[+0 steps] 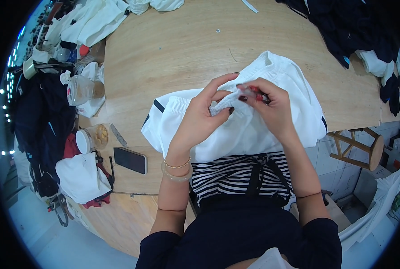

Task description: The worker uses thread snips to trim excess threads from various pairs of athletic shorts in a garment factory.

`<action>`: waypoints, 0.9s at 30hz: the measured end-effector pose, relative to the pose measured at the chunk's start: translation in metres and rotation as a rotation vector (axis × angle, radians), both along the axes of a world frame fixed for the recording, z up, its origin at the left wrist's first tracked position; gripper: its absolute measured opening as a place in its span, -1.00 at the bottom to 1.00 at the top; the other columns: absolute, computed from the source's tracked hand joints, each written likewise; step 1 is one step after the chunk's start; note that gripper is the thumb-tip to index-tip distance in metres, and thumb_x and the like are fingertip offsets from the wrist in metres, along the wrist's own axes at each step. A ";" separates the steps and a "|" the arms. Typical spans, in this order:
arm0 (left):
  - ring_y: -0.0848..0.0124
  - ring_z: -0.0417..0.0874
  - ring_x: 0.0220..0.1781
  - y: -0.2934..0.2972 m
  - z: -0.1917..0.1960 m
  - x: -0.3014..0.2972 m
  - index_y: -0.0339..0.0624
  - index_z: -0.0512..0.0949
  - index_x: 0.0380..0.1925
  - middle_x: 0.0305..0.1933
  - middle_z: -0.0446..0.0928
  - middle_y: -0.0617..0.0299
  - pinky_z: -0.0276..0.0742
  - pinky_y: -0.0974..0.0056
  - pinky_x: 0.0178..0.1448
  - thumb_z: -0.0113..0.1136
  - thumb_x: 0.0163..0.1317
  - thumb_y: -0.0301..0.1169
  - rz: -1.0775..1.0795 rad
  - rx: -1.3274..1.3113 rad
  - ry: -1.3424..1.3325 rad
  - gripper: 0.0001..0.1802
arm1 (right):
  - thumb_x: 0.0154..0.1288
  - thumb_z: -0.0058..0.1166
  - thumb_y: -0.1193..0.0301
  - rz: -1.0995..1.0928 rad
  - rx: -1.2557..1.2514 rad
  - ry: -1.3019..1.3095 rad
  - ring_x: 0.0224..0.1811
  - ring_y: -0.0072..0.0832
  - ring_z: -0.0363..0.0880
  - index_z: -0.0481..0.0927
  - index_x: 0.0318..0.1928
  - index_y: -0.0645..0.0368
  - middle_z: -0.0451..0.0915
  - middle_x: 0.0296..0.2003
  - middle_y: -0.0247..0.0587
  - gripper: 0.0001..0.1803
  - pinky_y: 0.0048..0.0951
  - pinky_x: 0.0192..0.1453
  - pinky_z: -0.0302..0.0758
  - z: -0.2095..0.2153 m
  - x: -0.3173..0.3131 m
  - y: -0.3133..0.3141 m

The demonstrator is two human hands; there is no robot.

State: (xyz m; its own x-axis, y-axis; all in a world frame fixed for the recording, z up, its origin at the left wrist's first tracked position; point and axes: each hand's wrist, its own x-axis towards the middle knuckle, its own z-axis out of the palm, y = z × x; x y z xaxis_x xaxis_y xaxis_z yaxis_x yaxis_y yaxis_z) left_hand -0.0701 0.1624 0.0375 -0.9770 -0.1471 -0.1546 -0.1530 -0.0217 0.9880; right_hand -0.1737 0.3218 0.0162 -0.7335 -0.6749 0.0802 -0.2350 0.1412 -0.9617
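Note:
A white garment (294, 96) with gathered elastic edges and dark navy trim lies bunched over the table edge in front of me. My left hand (195, 115) pinches a fold of its gathered elastic band (219, 106) between thumb and fingers. Right beside it, my right hand (275, 107) is closed around a small tool with red parts (255, 92), which looks like thread snips. The tool is blurred and partly covered by my fingers, close to the elastic band. Whether its tip touches the cloth I cannot tell.
On the left lie a dark phone (130, 160), a grey utility knife (118, 135), a white-lidded jar (92, 138) and a plastic bottle (84, 89). White clothes (94, 22) sit far left, navy clothes (348, 27) far right. A wooden stool (366, 150) stands beyond the right edge.

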 end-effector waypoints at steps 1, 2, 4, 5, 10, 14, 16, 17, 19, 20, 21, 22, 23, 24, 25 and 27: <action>0.61 0.48 -0.08 0.000 0.000 0.001 -0.17 0.26 0.30 -0.11 0.61 0.23 0.34 0.50 0.05 0.05 0.05 -0.78 0.001 -0.002 0.000 -0.27 | 0.05 0.18 0.69 0.007 -0.049 0.007 -0.36 -0.63 0.49 0.56 -0.18 0.27 0.58 -0.38 -0.25 -0.73 -0.58 -0.27 0.44 -0.006 0.000 -0.005; 0.61 0.48 -0.09 0.001 -0.001 0.001 -0.17 0.26 0.30 -0.11 0.61 0.23 0.33 0.49 0.05 0.06 0.05 -0.77 0.006 0.005 -0.017 -0.27 | 0.05 0.18 0.69 0.008 -0.050 0.008 -0.36 -0.63 0.49 0.56 -0.18 0.27 0.58 -0.38 -0.25 -0.73 -0.58 -0.27 0.44 -0.007 -0.001 -0.005; 0.61 0.48 -0.10 -0.001 -0.002 0.003 -0.17 0.27 0.30 -0.12 0.62 0.23 0.33 0.49 0.05 0.06 0.06 -0.77 0.014 0.011 -0.035 -0.27 | 0.08 0.07 0.72 -0.049 -0.059 0.046 -0.37 -0.61 0.49 0.53 -0.23 0.30 0.54 -0.44 -0.20 -0.79 -0.56 -0.26 0.44 0.001 -0.004 -0.006; 0.61 0.48 -0.10 -0.002 -0.003 0.005 -0.17 0.27 0.30 -0.13 0.62 0.24 0.33 0.49 0.05 0.07 0.05 -0.77 0.012 0.022 -0.037 -0.27 | 0.08 0.07 0.72 -0.046 -0.061 0.044 -0.37 -0.61 0.49 0.53 -0.23 0.30 0.54 -0.44 -0.20 -0.79 -0.56 -0.26 0.44 0.003 -0.006 -0.006; 0.61 0.49 -0.12 -0.003 -0.002 0.006 -0.18 0.28 0.29 -0.16 0.63 0.26 0.32 0.50 0.04 0.09 0.05 -0.76 0.012 0.034 -0.034 -0.28 | 0.29 0.01 0.57 -0.224 -0.068 0.012 -0.28 -0.59 0.51 0.51 -0.15 0.38 0.58 -0.35 -0.30 -0.85 -0.55 -0.15 0.45 0.006 -0.032 0.013; 0.64 0.49 -0.14 -0.002 -0.002 0.006 -0.18 0.29 0.29 -0.16 0.63 0.28 0.31 0.52 0.01 0.11 0.05 -0.74 0.009 0.018 -0.045 -0.29 | 0.35 0.02 0.50 -0.598 -0.163 -0.158 -0.23 -0.64 0.49 0.56 -0.11 0.35 0.60 -0.28 -0.32 -0.81 -0.58 -0.07 0.45 0.007 -0.056 0.027; 0.65 0.48 -0.14 -0.003 -0.003 0.006 -0.18 0.29 0.28 -0.16 0.64 0.29 0.31 0.53 0.00 0.11 0.05 -0.74 0.008 0.016 -0.046 -0.29 | 0.34 0.03 0.50 -0.477 -0.163 -0.113 -0.24 -0.66 0.49 0.57 -0.11 0.33 0.60 -0.26 -0.33 -0.82 -0.60 -0.07 0.45 0.015 -0.050 0.025; 0.65 0.48 -0.14 -0.003 -0.004 0.006 -0.18 0.29 0.28 -0.15 0.64 0.28 0.30 0.53 0.01 0.11 0.05 -0.74 0.002 -0.017 -0.034 -0.29 | 0.33 0.05 0.50 -0.357 -0.162 -0.067 -0.25 -0.68 0.48 0.59 -0.11 0.30 0.60 -0.25 -0.34 -0.82 -0.61 -0.06 0.45 0.018 -0.044 0.021; 0.66 0.48 -0.14 -0.004 -0.003 0.006 -0.17 0.29 0.28 -0.14 0.64 0.28 0.30 0.53 0.01 0.12 0.05 -0.73 -0.004 -0.050 -0.021 -0.28 | 0.20 0.13 0.58 -0.047 -0.109 -0.113 -0.26 -0.68 0.49 0.61 -0.10 0.24 0.60 -0.25 -0.41 -0.77 -0.61 -0.12 0.48 0.020 -0.023 0.009; 0.65 0.48 -0.14 -0.004 -0.003 0.005 -0.18 0.29 0.28 -0.14 0.64 0.28 0.30 0.52 0.03 0.13 0.05 -0.73 0.000 -0.023 -0.024 -0.28 | 0.07 0.13 0.70 -0.019 0.031 0.034 -0.30 -0.63 0.52 0.61 -0.12 0.20 0.59 -0.31 -0.35 -0.68 -0.58 -0.19 0.49 0.025 -0.010 -0.001; 0.65 0.49 -0.13 -0.004 -0.003 0.005 -0.19 0.29 0.28 -0.14 0.65 0.28 0.29 0.51 0.05 0.14 0.05 -0.73 0.006 0.004 -0.027 -0.28 | -0.03 0.13 0.77 0.071 0.013 0.155 -0.35 -0.53 0.54 0.60 -0.17 0.21 0.55 -0.38 -0.25 -0.64 -0.56 -0.27 0.47 0.016 -0.006 -0.005; 0.65 0.49 -0.13 -0.003 -0.003 0.004 -0.19 0.29 0.28 -0.14 0.65 0.28 0.29 0.51 0.05 0.14 0.05 -0.73 0.006 0.003 -0.026 -0.28 | -0.02 0.11 0.76 0.080 0.029 0.186 -0.35 -0.47 0.54 0.58 -0.20 0.24 0.54 -0.39 -0.23 -0.68 -0.55 -0.27 0.46 0.012 -0.004 -0.006; 0.64 0.49 -0.12 -0.003 -0.003 0.004 -0.19 0.29 0.28 -0.12 0.64 0.26 0.30 0.51 0.06 0.15 0.05 -0.73 0.006 0.001 -0.025 -0.29 | -0.01 0.09 0.75 0.090 0.045 0.216 -0.36 -0.42 0.54 0.56 -0.23 0.27 0.53 -0.40 -0.20 -0.72 -0.54 -0.28 0.46 0.010 -0.003 -0.006; 0.62 0.49 -0.11 -0.003 -0.003 0.003 -0.19 0.29 0.28 -0.10 0.62 0.25 0.30 0.50 0.07 0.16 0.05 -0.73 0.006 0.000 -0.024 -0.29 | -0.01 0.09 0.75 0.091 0.044 0.217 -0.36 -0.42 0.54 0.56 -0.23 0.27 0.53 -0.40 -0.20 -0.72 -0.54 -0.28 0.46 0.013 -0.006 -0.005; 0.62 0.49 -0.11 -0.004 -0.004 0.004 -0.19 0.29 0.28 -0.10 0.62 0.25 0.30 0.50 0.07 0.16 0.05 -0.73 0.008 -0.001 -0.025 -0.29 | 0.02 0.07 0.75 0.021 0.047 0.219 -0.35 -0.44 0.55 0.56 -0.23 0.28 0.53 -0.40 -0.20 -0.74 -0.53 -0.26 0.46 0.016 -0.009 -0.005; 0.57 0.51 -0.08 -0.007 -0.007 0.005 -0.21 0.29 0.27 -0.06 0.59 0.23 0.34 0.46 0.08 0.16 0.07 -0.73 -0.002 -0.087 0.033 -0.31 | 0.05 0.05 0.74 -0.048 0.050 0.219 -0.34 -0.45 0.56 0.55 -0.24 0.29 0.53 -0.41 -0.19 -0.77 -0.52 -0.25 0.46 0.014 -0.016 -0.003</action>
State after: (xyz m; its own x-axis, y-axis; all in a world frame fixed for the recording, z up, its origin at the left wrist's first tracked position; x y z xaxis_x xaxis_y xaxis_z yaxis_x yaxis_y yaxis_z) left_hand -0.0654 0.1549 0.0301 -0.9816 -0.1567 -0.1095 -0.1208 0.0645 0.9906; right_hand -0.1898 0.3186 0.0304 -0.7336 -0.6467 0.2090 -0.4297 0.2032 -0.8798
